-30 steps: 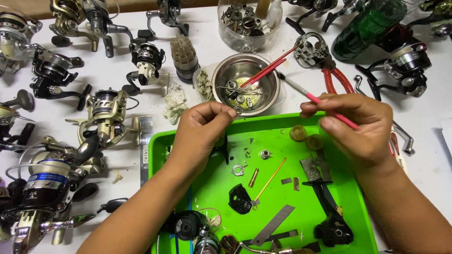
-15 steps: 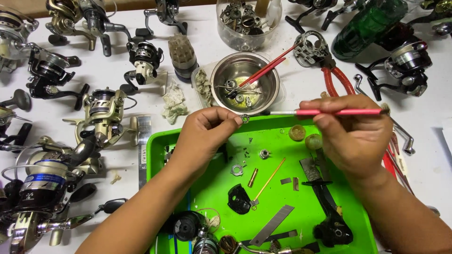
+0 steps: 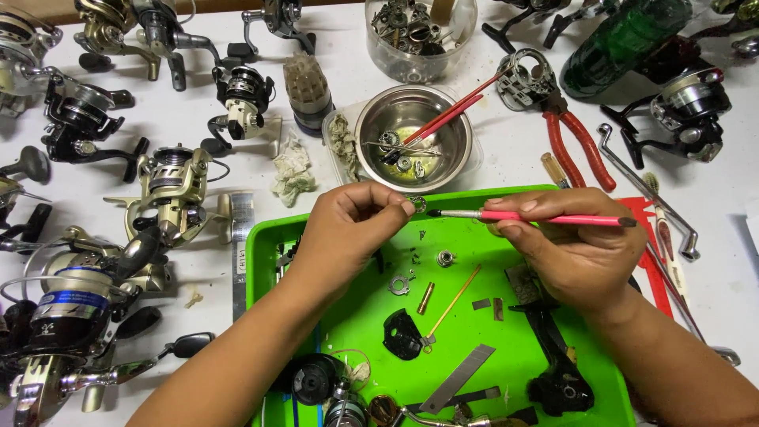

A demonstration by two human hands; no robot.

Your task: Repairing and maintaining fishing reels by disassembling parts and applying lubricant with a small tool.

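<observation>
My left hand (image 3: 348, 229) pinches a small metal ring-shaped part (image 3: 417, 205) between thumb and forefinger, just above the far edge of the green tray (image 3: 273, 237). My right hand (image 3: 573, 241) holds a thin pink-handled brush (image 3: 538, 217) level, its dark tip pointing left and almost touching the ring part. Beneath both hands the tray carries small reel parts: a washer, a brass pin (image 3: 426, 297), a thin brass rod (image 3: 455, 300), a black cover (image 3: 402, 334) and a black reel handle (image 3: 557, 364).
A steel bowl (image 3: 414, 139) with gears, liquid and two red sticks stands just beyond the tray. Red-handled pliers (image 3: 569, 130) lie to its right. Several fishing reels (image 3: 178, 190) crowd the left side of the white table. A clear jar of parts (image 3: 419, 32) and a green bottle (image 3: 624, 39) stand at the back.
My right hand has swung the brush from pointing up-left to lying level, its tip now at the ring part. My left hand has stayed over the tray's far edge.
</observation>
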